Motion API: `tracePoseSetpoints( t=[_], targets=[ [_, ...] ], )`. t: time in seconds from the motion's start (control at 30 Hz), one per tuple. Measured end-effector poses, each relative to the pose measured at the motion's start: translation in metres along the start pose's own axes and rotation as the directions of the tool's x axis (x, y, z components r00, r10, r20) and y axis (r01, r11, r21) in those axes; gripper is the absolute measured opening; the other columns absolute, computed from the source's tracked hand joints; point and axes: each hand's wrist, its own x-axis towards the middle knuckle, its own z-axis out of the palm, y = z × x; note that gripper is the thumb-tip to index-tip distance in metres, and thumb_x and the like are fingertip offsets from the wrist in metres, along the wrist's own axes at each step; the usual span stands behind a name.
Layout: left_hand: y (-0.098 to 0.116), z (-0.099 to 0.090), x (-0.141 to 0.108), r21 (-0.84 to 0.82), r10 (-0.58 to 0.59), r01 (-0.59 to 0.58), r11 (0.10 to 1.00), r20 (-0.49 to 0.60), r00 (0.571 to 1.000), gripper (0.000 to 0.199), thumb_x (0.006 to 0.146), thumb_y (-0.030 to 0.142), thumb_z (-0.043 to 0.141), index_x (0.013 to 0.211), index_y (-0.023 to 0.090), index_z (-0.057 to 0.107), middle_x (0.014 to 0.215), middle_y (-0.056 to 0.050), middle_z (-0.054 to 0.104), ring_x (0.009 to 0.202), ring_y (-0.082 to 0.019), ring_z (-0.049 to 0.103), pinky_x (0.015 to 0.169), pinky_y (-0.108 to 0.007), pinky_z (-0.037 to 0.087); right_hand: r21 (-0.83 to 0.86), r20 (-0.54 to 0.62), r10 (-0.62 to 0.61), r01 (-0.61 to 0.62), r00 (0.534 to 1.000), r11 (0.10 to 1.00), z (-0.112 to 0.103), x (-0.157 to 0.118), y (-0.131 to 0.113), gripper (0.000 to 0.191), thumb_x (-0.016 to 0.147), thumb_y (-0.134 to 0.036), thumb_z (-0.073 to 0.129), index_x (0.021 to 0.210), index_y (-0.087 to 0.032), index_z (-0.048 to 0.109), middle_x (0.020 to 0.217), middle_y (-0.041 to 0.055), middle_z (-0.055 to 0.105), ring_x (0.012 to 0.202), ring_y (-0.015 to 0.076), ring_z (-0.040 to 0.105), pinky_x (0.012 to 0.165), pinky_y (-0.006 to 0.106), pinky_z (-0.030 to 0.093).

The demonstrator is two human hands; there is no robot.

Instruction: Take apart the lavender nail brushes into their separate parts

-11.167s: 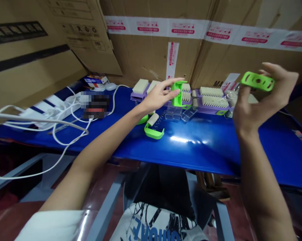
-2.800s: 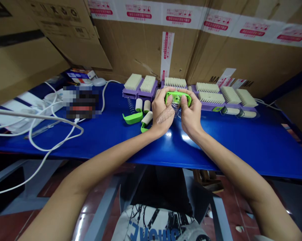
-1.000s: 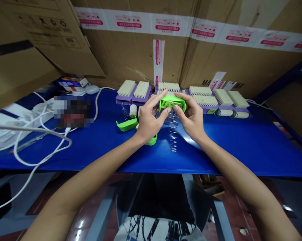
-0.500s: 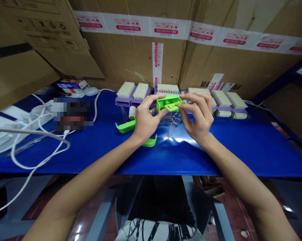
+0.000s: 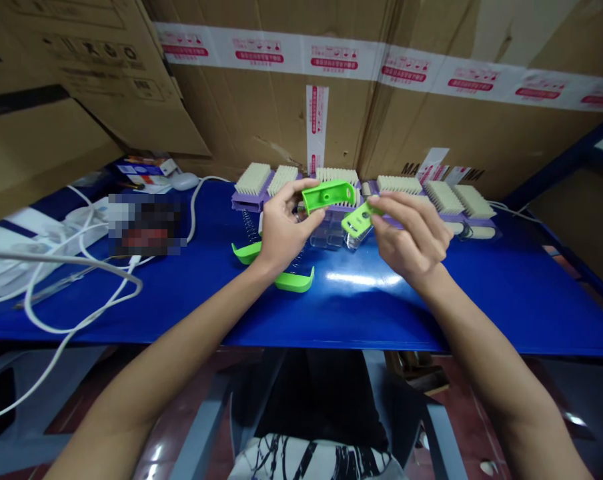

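Note:
Between its thumb and fingers, my left hand (image 5: 287,230) grips a bright green plastic shell (image 5: 326,197), its hollow side towards me. My right hand (image 5: 411,233) pinches a flat, lighter green plate (image 5: 359,219) with slots and a round hole. The plate and shell are apart, both above the table. Below my left hand lie two curved green plastic pieces, one (image 5: 295,280) in front and another (image 5: 246,253) farther left, partly covered. A metal spring (image 5: 249,225) lies beside my left wrist. Clear plastic parts (image 5: 327,235) sit behind and between my hands.
Purple blocks with pale bristles (image 5: 254,180) line the back of the blue table (image 5: 506,293), before a cardboard wall (image 5: 261,120). White cables (image 5: 81,320) and a power strip (image 5: 56,233) spread over the left side. A white roller (image 5: 476,232) lies at the right.
The light green plate has come away from the shell and moved down and right with my right hand. My left hand keeps the shell, now turned to show its hollow.

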Motion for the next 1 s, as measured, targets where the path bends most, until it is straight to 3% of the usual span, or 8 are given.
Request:
tracePoseSetpoints(
  t=[0.13,0.27,0.37,0.53,0.63,0.77,0.87,1.0],
  targets=[
    [-0.01,-0.02,0.014,-0.043,-0.008,0.006,0.999,-0.04,0.999,0.036,0.086,0.016,0.082,0.12,0.025,0.078,0.124,-0.005,0.081,0.116,-0.025,0.08,0.106,-0.043,0.072,0.039,0.099,0.387,-0.392,0.917,0.919,0.002,-0.008,0.005,0.021,0.11,-0.02,0.065,0.125,-0.029,0.077,0.112,0.0054,0.086,0.098,0.0215,0.083,0.082,0.037,0.071],
    [-0.019,-0.041,0.025,-0.056,-0.088,0.084,0.995,-0.068,0.994,0.033,0.085,0.016,0.081,0.116,0.026,0.078,0.12,-0.004,0.08,0.116,-0.026,0.079,0.105,-0.047,0.073,0.169,0.224,0.725,-0.759,0.651,0.629,0.007,-0.02,0.014,0.014,0.108,-0.035,0.071,0.114,-0.028,0.081,0.105,0.0052,0.082,0.087,0.0206,0.081,0.061,0.031,0.065],
    [-0.019,-0.049,0.027,-0.064,-0.119,0.115,0.991,-0.065,0.991,0.032,0.085,0.016,0.083,0.115,0.026,0.078,0.124,-0.005,0.08,0.121,-0.028,0.079,0.107,-0.048,0.073,0.334,0.343,0.803,-0.862,0.487,0.38,0.014,-0.034,0.023,0.016,0.103,-0.04,0.08,0.109,-0.026,0.079,0.1,0.0031,0.082,0.075,0.0177,0.08,0.051,0.026,0.059],
    [-0.012,-0.047,0.025,-0.106,-0.212,0.205,0.973,-0.066,0.975,0.037,0.076,0.015,0.088,0.112,0.023,0.081,0.112,-0.005,0.083,0.106,-0.025,0.082,0.099,-0.043,0.075,0.464,0.397,0.81,-0.856,0.431,0.228,0.021,-0.04,0.025,0.023,0.096,-0.045,0.09,0.099,-0.025,0.079,0.088,0.0012,0.081,0.072,0.0178,0.079,0.057,0.03,0.064],
    [-0.007,-0.04,0.021,-0.148,-0.253,0.244,0.958,-0.049,0.966,0.04,0.071,0.016,0.09,0.11,0.022,0.082,0.113,-0.004,0.085,0.105,-0.023,0.083,0.096,-0.038,0.075,0.501,0.385,0.799,-0.832,0.462,0.239,0.019,-0.029,0.017,0.023,0.09,-0.042,0.095,0.095,-0.025,0.08,0.099,0.0034,0.083,0.088,0.0201,0.082,0.071,0.035,0.07],
    [-0.004,-0.029,0.011,-0.171,-0.255,0.258,0.951,0.038,0.966,0.043,0.073,0.016,0.091,0.115,0.022,0.081,0.119,-0.006,0.084,0.111,-0.024,0.082,0.103,-0.042,0.074,0.539,0.284,0.698,-0.712,0.657,0.451,0.014,-0.013,0.002,0.01,0.094,-0.033,0.088,0.093,-0.027,0.08,0.11,0.0058,0.082,0.107,0.0248,0.081,0.09,0.046,0.071],
    [-0.002,-0.022,0.004,-0.151,-0.209,0.221,0.964,0.092,0.974,0.043,0.079,0.017,0.089,0.121,0.023,0.078,0.127,-0.007,0.082,0.118,-0.026,0.081,0.108,-0.047,0.072,0.471,0.213,0.613,-0.63,0.761,0.617,0.011,-0.005,-0.007,0.007,0.099,-0.028,0.078,0.092,-0.029,0.079,0.112,0.0055,0.082,0.103,0.026,0.08,0.09,0.052,0.069],
    [0.001,-0.017,-0.001,-0.165,-0.139,0.164,0.973,0.154,0.978,0.046,0.083,0.018,0.087,0.127,0.024,0.076,0.131,-0.007,0.081,0.122,-0.026,0.081,0.11,-0.045,0.071,0.471,0.212,0.528,-0.559,0.822,0.682,0.008,0.001,-0.014,0.014,0.097,-0.02,0.076,0.102,-0.032,0.082,0.114,0.0042,0.082,0.103,0.0261,0.08,0.087,0.05,0.068]
  ],
)
